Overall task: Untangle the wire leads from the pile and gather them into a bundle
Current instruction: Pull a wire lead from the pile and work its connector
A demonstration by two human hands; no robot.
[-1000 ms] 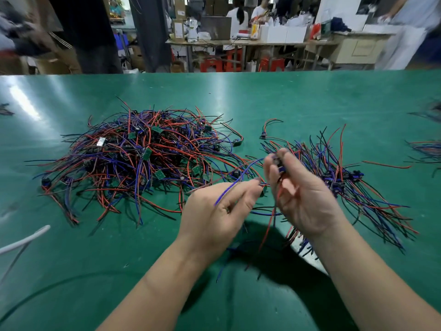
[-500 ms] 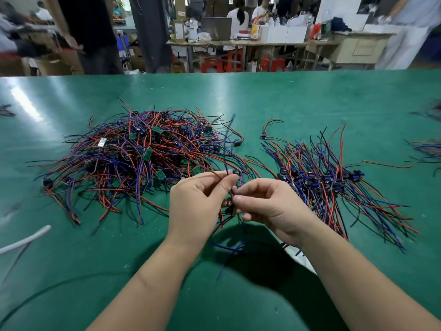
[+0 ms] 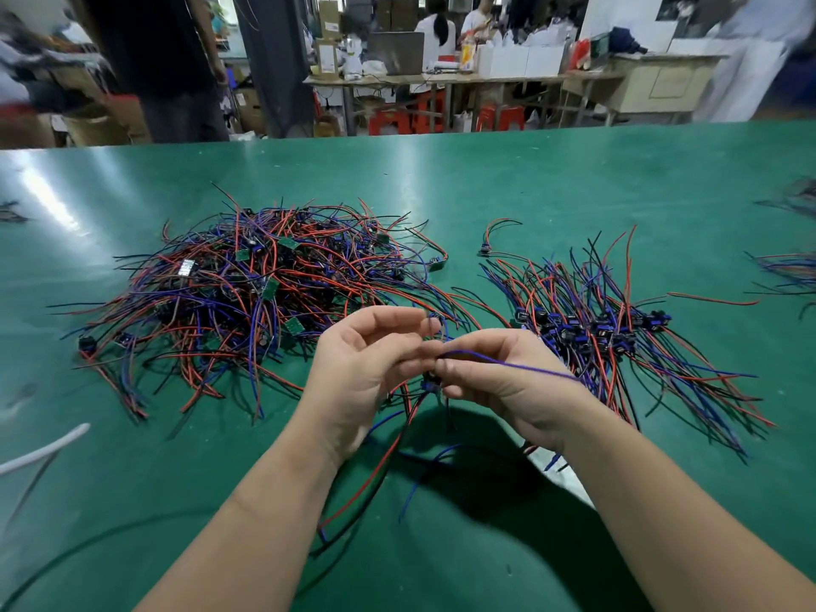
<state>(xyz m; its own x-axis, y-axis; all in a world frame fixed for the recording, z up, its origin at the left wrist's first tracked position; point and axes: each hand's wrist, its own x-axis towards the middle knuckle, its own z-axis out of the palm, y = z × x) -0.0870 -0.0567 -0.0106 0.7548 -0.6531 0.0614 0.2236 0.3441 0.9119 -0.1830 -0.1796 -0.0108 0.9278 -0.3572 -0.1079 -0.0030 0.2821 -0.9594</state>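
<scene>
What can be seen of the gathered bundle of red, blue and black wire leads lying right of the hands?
The gathered bundle of red, blue and black wire leads lies flat on the green table, right of the tangled pile of wire leads. Thin insulated wires run roughly parallel, fanning at both ends; small dark components line its middle. The right hand overlaps its near-left edge; contact cannot be told.

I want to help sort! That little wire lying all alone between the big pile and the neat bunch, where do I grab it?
Probably pinch the lone lead by its small dark block, coming down from above: the block lies on bare table with room around it, while the rest curls away thin.
</scene>
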